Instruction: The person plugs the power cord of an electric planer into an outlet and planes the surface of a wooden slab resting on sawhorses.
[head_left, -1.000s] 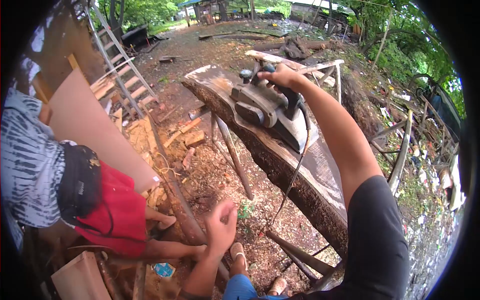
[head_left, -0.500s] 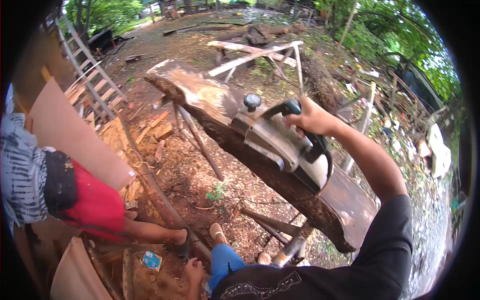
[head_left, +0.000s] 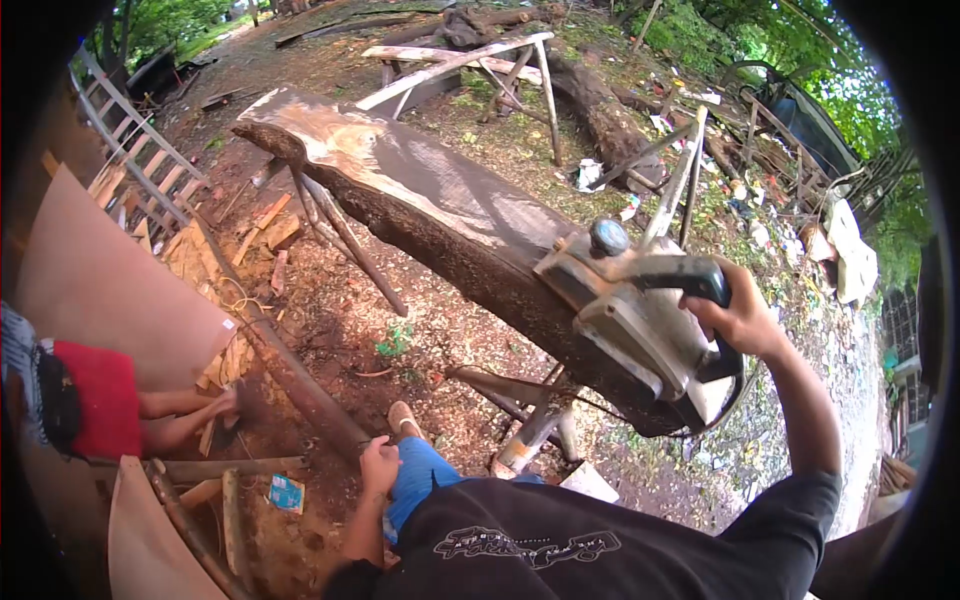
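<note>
My right hand (head_left: 738,312) is wrapped around the rear handle of an electric planer (head_left: 640,335) with a dark round front knob. The planer rests on the near right end of a thick wooden slab (head_left: 455,185) with a rough bark edge. Dark brown covers much of the slab's top, with a pale patch toward its far end. Beside my thigh, my left hand (head_left: 380,465) hangs with loosely curled fingers, and nothing shows in it. A trestle of poles (head_left: 540,415) stands under the slab's near end.
Another person in red shorts (head_left: 95,400) is at the left, by a leaning brown panel (head_left: 120,280). A ladder (head_left: 135,130) leans behind. Wood chips and shavings cover the ground. A wooden sawhorse (head_left: 470,65) stands beyond the slab. A long pole (head_left: 270,340) lies near my feet.
The planer and my right hand have moved toward me along the slab, to its near right end. My left hand has risen slightly. The other person has shifted further left.
</note>
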